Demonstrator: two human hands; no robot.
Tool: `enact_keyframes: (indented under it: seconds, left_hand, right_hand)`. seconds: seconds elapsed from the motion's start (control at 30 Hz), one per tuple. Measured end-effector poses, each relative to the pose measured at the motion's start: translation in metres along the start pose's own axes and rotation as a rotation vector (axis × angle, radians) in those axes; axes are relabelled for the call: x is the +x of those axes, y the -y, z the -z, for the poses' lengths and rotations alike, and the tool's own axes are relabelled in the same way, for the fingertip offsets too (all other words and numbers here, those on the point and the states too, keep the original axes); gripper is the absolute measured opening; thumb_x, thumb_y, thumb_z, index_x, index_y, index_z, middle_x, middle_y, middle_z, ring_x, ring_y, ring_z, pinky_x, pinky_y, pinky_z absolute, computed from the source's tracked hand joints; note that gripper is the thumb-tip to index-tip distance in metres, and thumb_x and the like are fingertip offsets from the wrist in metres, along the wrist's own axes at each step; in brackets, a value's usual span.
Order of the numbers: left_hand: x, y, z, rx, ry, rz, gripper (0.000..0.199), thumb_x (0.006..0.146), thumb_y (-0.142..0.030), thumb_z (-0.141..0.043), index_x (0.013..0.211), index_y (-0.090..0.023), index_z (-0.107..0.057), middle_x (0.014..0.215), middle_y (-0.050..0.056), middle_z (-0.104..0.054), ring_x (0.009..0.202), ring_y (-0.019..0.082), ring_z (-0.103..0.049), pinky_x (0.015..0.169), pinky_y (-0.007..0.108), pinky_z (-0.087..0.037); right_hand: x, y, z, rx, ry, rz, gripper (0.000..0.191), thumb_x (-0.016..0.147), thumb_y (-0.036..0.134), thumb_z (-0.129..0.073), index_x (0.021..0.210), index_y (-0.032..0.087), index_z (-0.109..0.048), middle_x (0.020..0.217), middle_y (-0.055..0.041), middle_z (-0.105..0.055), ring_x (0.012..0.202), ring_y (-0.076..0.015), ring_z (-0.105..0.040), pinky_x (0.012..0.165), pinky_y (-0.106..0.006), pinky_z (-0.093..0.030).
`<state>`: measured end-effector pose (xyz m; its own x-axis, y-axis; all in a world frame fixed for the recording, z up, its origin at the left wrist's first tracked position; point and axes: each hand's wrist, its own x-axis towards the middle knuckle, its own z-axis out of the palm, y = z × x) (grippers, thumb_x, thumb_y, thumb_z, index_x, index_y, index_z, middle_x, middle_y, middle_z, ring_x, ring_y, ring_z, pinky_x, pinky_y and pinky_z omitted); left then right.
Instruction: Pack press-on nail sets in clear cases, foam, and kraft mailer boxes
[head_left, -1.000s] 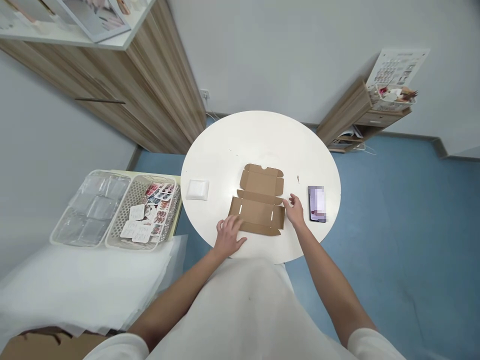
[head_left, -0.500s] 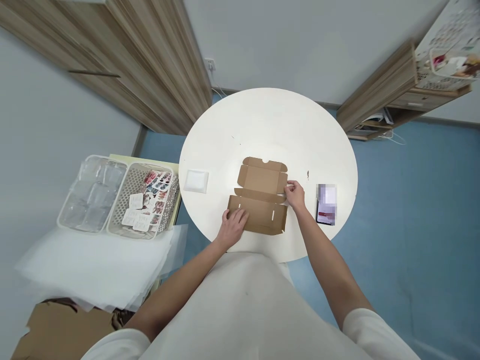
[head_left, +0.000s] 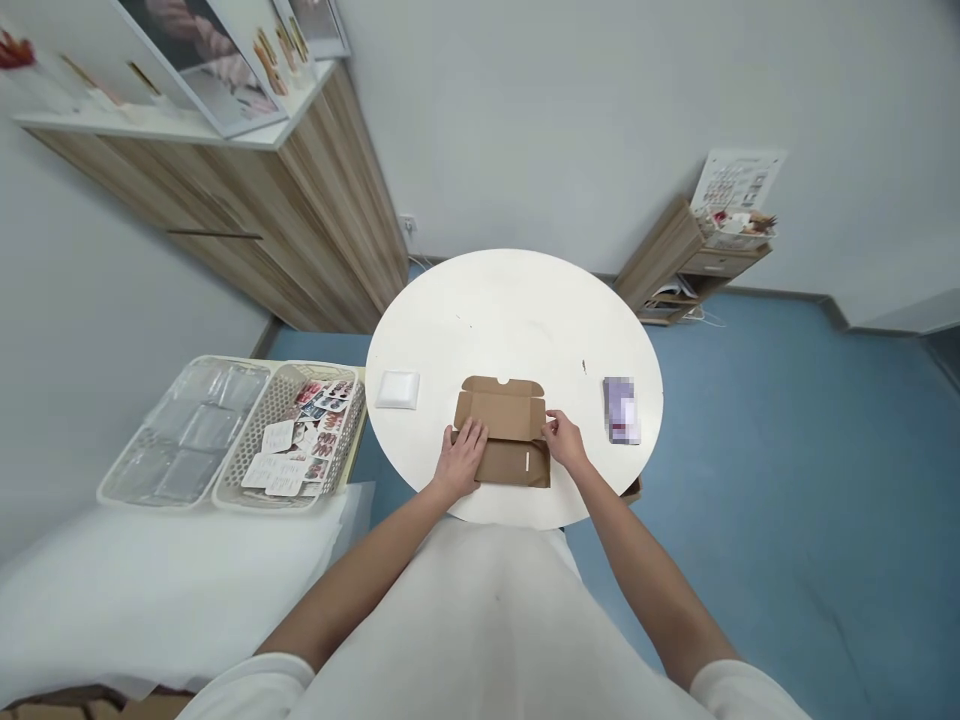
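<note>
A brown cardboard box blank (head_left: pixel 504 412), partly folded, lies near the front edge of the round white table (head_left: pixel 517 310). Its near panel has one white slot showing on the right. My left hand (head_left: pixel 460 458) rests on the cardboard's left side with the fingers spread. At the right edge, the thumb and fingers of my right hand (head_left: pixel 564 438) pinch the cardboard's side flap. A flat white packet (head_left: pixel 397 390) lies at the table's left, and a phone with a blurred screen (head_left: pixel 621 410) at its right.
Left of the table stand a white basket of printed cards (head_left: pixel 349 400) and a tray of clear plastic packs (head_left: pixel 187 425). White sheets (head_left: pixel 187 580) lie below them. A wooden cabinet (head_left: pixel 300 230) is at the back left, a small shelf (head_left: pixel 675 260) at the back right.
The view has tilted up, showing more of the wall and cabinet top. The cardboard's near panel looks shorter and raised, and my left hand has moved up toward the middle of the cardboard.
</note>
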<state>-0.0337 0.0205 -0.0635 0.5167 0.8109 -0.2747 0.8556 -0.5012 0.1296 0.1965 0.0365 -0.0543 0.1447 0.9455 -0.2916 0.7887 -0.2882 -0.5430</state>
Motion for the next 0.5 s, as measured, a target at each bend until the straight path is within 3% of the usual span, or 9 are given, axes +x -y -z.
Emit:
enact_keyframes:
  seconds: [0.07, 0.1, 0.2, 0.33, 0.43, 0.5]
  left_hand:
    - [-0.006, 0.002, -0.004, -0.007, 0.003, -0.009, 0.098, 0.053, -0.034, -0.066, 0.136, -0.015, -0.017, 0.142, 0.013, -0.020, 0.131, 0.032, 0.000, 0.102, 0.053, 0.001]
    - [-0.008, 0.002, -0.006, -0.012, 0.004, -0.013, 0.098, 0.053, -0.035, -0.066, 0.136, -0.015, -0.017, 0.141, 0.014, -0.021, 0.131, 0.032, -0.001, 0.102, 0.054, 0.001]
    - [-0.013, 0.002, -0.008, -0.021, -0.006, -0.038, 0.099, 0.052, -0.036, -0.066, 0.136, -0.016, -0.018, 0.141, 0.014, -0.022, 0.131, 0.033, -0.002, 0.102, 0.053, 0.000]
    - [-0.023, 0.008, -0.011, -0.024, -0.034, 0.005, 0.109, 0.047, -0.040, -0.069, 0.137, -0.016, -0.013, 0.143, 0.014, -0.015, 0.131, 0.034, 0.004, 0.102, 0.052, -0.001]
    - [-0.040, 0.024, -0.019, -0.077, -0.067, 0.224, 0.109, 0.049, -0.039, -0.068, 0.137, -0.016, -0.007, 0.144, 0.015, -0.009, 0.131, 0.035, 0.000, 0.100, 0.052, -0.008]
    - [-0.053, 0.036, -0.027, -0.163, -0.094, 0.374, 0.102, 0.056, -0.040, -0.064, 0.136, -0.016, -0.007, 0.143, 0.017, -0.011, 0.130, 0.033, -0.012, 0.098, 0.048, -0.017]
  right_hand:
    - [-0.019, 0.004, -0.006, -0.195, -0.063, 0.123, 0.063, 0.073, 0.042, -0.046, 0.129, 0.019, -0.031, 0.123, -0.0127, -0.047, 0.112, -0.0259, -0.043, 0.090, -0.040, -0.032]
    - [-0.028, 0.006, -0.010, -0.287, -0.032, 0.224, 0.074, 0.069, 0.048, -0.051, 0.133, 0.020, -0.025, 0.134, -0.0128, -0.035, 0.121, -0.0284, -0.032, 0.095, -0.044, -0.024]
    - [-0.048, 0.010, -0.028, -0.508, 0.206, 0.493, 0.102, 0.055, 0.059, -0.060, 0.137, 0.022, -0.011, 0.145, -0.0096, -0.010, 0.131, -0.0307, -0.006, 0.101, -0.048, -0.006]
    - [-0.054, 0.012, -0.049, -0.633, 0.307, 0.455, 0.118, 0.050, 0.055, -0.066, 0.138, 0.019, 0.004, 0.145, -0.0103, -0.005, 0.132, -0.0283, 0.000, 0.102, -0.048, -0.001]
    - [-0.050, 0.012, -0.054, -0.659, 0.321, 0.419, 0.118, 0.051, 0.050, -0.069, 0.137, 0.020, 0.007, 0.145, -0.0088, -0.005, 0.132, -0.0275, 0.000, 0.102, -0.047, -0.001]
    - [-0.050, 0.012, -0.054, -0.666, 0.324, 0.419, 0.118, 0.051, 0.047, -0.069, 0.137, 0.022, 0.008, 0.145, -0.0076, -0.004, 0.132, -0.0269, 0.002, 0.102, -0.047, -0.002]
